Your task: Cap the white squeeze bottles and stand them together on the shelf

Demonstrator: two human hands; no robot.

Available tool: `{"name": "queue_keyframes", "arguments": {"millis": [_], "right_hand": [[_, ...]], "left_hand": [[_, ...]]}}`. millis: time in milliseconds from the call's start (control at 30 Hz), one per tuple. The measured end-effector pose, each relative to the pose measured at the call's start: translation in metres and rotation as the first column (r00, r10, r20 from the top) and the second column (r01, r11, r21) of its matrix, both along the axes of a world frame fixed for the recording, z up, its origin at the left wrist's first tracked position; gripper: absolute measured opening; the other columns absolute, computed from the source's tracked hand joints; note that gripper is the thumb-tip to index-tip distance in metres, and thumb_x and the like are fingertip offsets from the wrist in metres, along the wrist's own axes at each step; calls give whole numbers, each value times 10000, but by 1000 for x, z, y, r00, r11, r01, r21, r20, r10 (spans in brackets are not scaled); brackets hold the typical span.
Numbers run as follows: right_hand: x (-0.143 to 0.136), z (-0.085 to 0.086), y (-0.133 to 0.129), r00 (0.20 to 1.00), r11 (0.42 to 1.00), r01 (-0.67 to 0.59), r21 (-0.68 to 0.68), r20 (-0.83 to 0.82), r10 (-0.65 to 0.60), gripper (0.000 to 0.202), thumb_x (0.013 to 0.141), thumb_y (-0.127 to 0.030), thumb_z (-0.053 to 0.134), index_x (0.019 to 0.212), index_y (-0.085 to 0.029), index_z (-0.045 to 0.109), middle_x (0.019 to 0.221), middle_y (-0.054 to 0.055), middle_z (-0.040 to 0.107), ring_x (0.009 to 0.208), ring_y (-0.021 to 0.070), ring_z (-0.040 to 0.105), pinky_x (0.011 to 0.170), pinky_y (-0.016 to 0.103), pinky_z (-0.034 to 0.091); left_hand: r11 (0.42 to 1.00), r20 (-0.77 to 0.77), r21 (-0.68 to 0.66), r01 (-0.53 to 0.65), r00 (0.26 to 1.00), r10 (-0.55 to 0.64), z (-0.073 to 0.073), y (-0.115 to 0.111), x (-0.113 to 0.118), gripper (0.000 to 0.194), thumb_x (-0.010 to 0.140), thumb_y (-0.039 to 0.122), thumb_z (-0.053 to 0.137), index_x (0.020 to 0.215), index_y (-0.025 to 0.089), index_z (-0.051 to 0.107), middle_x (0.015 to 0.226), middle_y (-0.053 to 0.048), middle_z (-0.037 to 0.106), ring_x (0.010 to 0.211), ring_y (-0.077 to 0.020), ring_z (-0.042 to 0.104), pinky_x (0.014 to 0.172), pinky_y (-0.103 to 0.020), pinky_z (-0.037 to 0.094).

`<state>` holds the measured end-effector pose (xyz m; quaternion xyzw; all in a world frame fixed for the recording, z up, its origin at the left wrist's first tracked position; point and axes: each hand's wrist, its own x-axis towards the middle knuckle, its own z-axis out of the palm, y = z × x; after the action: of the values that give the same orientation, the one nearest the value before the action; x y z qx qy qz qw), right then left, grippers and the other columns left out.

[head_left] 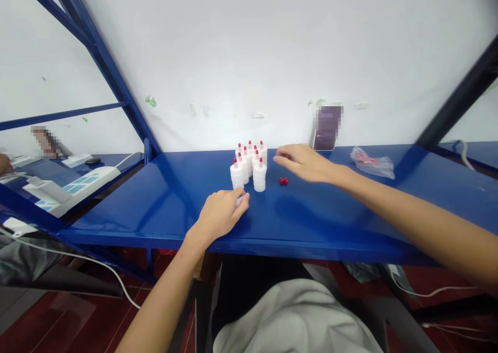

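Several white squeeze bottles (259,178) with red pointed caps stand upright in a close cluster on the blue table. My left hand (223,213) is closed just in front of them. A small whitish thing (239,200) shows between its thumb and fingers, mostly hidden by the hand. To the right of the bottles, my right hand (305,162) hovers above the table with fingers bent and a little apart; nothing shows in it. Loose red caps (284,181) lie on the table below and slightly left of that hand.
A phone with a blurred screen (327,129) leans against the wall behind my right hand. Farther right lies a clear plastic bag (372,162) with red pieces inside. Blue metal posts (112,68) frame the table. At left, a white power strip (81,184) rests beyond the frame.
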<state>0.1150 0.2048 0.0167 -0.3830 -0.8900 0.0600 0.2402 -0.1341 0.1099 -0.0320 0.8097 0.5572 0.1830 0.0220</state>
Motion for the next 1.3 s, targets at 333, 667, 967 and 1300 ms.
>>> {"name": "queue_keyframes", "arguments": {"millis": [333,667,967,1300], "right_hand": [[38,-47,10,958,992,96,-80,279,-71,371,919,-556,497,947,-198,587,1009,93,643,856,228,592,695,323,393],[30,-45,6,888,1000,18,-24,460,-6,330,1032,-439,293,996,-218,535,992,97,661,783,213,609,638,307,343],[26,-37,-22,969,996,-81,21,236,74,319,1051,-373,310,934,-197,549,910,68,654,761,193,595,682,303,383],[-31,-41,-70,930,937,-344,-55,-154,333,294,1062,-328,352,926,-197,578,902,29,680,785,151,610,740,274,410]], "left_hand": [[950,674,-178,256,735,-72,-13,-8,23,415,1005,383,308,787,172,592,632,16,529,550,-123,488,570,-249,406],[944,691,-183,275,719,-76,-13,-6,27,410,1014,399,323,816,165,595,625,23,515,534,-103,474,566,-241,389],[944,696,-181,277,714,-76,-13,-4,29,413,1026,403,327,814,167,591,620,28,514,545,-103,472,582,-239,383],[946,700,-136,295,704,-119,-17,-5,28,472,1044,435,300,731,165,528,608,24,502,547,-101,457,566,-237,368]]}}
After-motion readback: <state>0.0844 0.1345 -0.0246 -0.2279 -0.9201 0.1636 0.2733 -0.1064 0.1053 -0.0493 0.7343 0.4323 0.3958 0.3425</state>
